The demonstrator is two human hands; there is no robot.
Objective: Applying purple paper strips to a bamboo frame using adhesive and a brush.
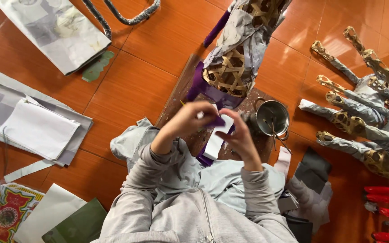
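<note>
My left hand (189, 120) and my right hand (240, 136) meet in front of me, both pinching a strip of paper (217, 137) that is purple on one side and white on the other. Just beyond my hands stands a woven bamboo frame (230, 72), partly covered with grey paper and purple paper at its base. It rests on a brown wooden board (176, 101). Grey sleeves cover both my arms.
A small metal pot (272, 117) with sticks sits right of the board. Bamboo claw shapes wrapped in grey paper (361, 112) lie at the right, red sticks (388, 202) below them. Paper sheets (37, 128) and a grey bag (55, 29) lie at the left on orange tiles.
</note>
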